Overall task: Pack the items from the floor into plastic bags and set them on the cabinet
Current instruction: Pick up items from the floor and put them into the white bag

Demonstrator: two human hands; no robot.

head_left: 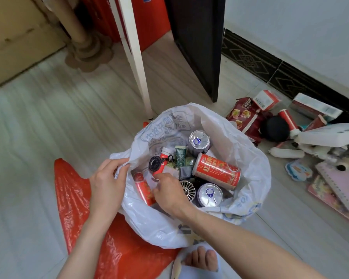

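Risk: white plastic bag (220,121) near full. My left hand (105,184) pinches its rim; right hand (169,190) inside, fingers curled, grip contents unclear. Remaining items (302,141) piled by wall, floor's right edge. Heavy cans (217,171) could tear film when lifted.

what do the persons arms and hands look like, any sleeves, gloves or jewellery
Both forearms are bare as far as the frame shows, with no sleeve in view. The left hand and the right hand wear no gloves, and no rings, watch or bracelet show. The fingernails look short and unpainted.
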